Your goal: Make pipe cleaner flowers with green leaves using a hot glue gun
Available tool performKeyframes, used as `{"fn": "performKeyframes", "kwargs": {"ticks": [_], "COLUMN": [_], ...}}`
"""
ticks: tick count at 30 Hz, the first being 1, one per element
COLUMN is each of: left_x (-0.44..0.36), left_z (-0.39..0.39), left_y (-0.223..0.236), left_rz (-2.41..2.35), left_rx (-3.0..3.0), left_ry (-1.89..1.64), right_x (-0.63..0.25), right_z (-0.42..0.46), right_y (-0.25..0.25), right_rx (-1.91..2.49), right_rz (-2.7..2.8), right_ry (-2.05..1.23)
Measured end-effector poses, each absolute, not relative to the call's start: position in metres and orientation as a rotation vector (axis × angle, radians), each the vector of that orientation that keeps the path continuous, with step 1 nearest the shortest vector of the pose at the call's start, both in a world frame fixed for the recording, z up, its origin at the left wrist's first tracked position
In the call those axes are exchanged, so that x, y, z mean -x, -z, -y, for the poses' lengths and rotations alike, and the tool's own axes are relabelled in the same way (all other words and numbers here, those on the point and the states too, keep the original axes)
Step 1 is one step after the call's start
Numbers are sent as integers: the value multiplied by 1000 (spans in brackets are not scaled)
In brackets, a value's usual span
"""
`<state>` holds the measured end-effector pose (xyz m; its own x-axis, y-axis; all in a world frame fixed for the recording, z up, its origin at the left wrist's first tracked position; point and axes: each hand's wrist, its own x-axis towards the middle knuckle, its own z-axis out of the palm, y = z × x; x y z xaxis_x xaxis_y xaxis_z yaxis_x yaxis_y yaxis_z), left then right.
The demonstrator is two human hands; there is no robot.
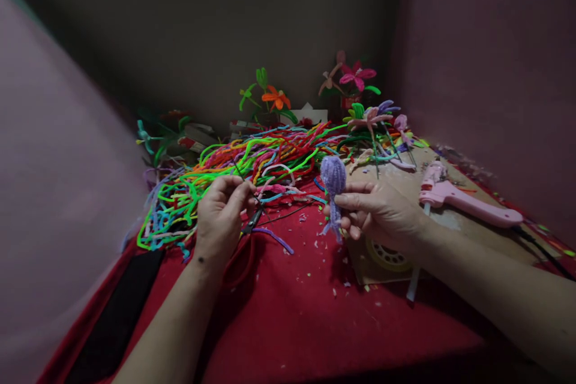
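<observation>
Between the thumb and fingers of my right hand (375,207) is a lavender pipe-cleaner flower bud (333,177), upright, its rounded head on top and loose ends hanging below. My left hand (225,207) pinches a thin dark wire (238,168) that slants up past the fingertips. The two hands are apart, with the bud and the wire not touching. Below my left hand lie scissors (240,261) with red handles, partly hidden by the hand. Close to them a purple pipe cleaner (276,239) rests on the red cloth (310,324).
A heap of coloured pipe cleaners (252,159) spreads behind my hands. Finished flowers (275,98) stand at the back. On the right a pink glue gun (468,201) lies on a board (490,240), near a yellow tape roll (389,257). A black strip (121,312) lies at left.
</observation>
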<state>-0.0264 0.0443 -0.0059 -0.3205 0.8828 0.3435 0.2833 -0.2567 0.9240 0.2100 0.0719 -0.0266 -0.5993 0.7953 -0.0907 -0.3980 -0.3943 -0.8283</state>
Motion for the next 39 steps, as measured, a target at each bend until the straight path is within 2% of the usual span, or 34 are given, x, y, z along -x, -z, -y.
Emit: {"fn": "performKeyframes", "kwargs": {"ticks": [7, 18, 23, 39], "left_x": [21, 7, 6, -11], "left_z": [-39, -29, -26, -22], "left_y": [1, 9, 9, 14], "left_rz": [-1211, -1231, -1048, -1023], "left_rx": [-1070, -1140, -989, -851], "left_ry": [-1645, -1544, -1495, -1287], "right_x": [-208, -208, -208, -208], "right_z": [-72, -72, -71, -71], "right_y": [28, 30, 28, 28], "right_rx": [603, 632, 639, 599], "right_rz": [1008, 1028, 1019, 988], "right_ry": [-2033, -2027, -2037, -2069]}}
